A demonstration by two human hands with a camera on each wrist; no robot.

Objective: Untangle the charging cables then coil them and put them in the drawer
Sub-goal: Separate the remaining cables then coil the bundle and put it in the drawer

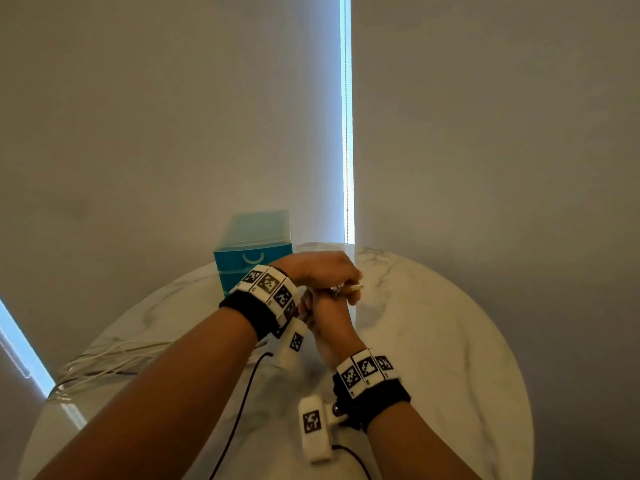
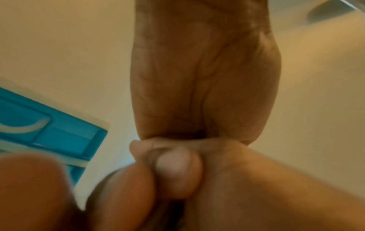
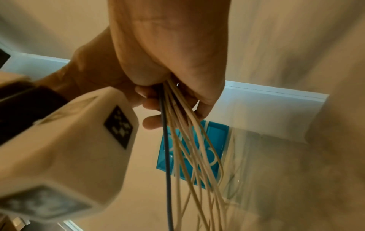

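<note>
Both hands meet over the middle of the round marble table [image 1: 433, 341]. My right hand [image 1: 329, 323] grips a bundle of white charging cables [image 3: 187, 148] with one dark cable [image 3: 166, 148] among them. My left hand [image 1: 318, 271] lies on top of it, fingers curled round the same bundle. A connector end [image 1: 355, 288] pokes out between the hands. The loose cables [image 1: 110, 358] stretch left across the table to its edge. The blue drawer unit [image 1: 252, 259] stands just behind the hands, its drawers closed. In the left wrist view the cables are hidden by fingers.
Thin black leads [image 1: 242, 407] run from the wrist cameras back over the near table. The drawer unit [image 2: 59, 132] sits against the wall at the table's far edge. A bright window strip [image 1: 346, 133] is behind, with a bead cord.
</note>
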